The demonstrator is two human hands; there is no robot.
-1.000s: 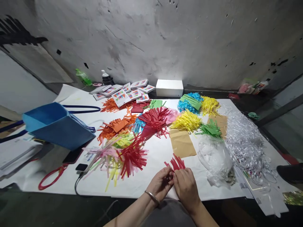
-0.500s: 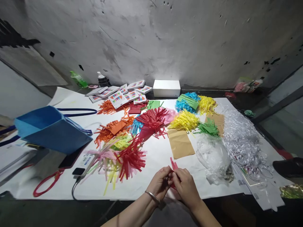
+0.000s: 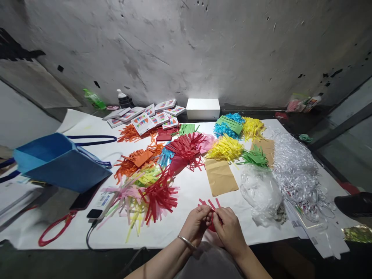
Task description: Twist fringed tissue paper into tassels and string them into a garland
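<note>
White tabletop (image 3: 192, 193), lower centre: red fringed paper (image 3: 213, 224), largely hidden, pinched in closed grips of left hand (image 3: 200, 221) and right hand (image 3: 229, 228); forearms cut off.

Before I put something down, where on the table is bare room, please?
One bare patch lies between the front red fringe and the brown paper, beyond the left hand. Another, far left, lies between the navy strap and the cards. It is crowded at right, with silver strands and the plastic bag.
</note>
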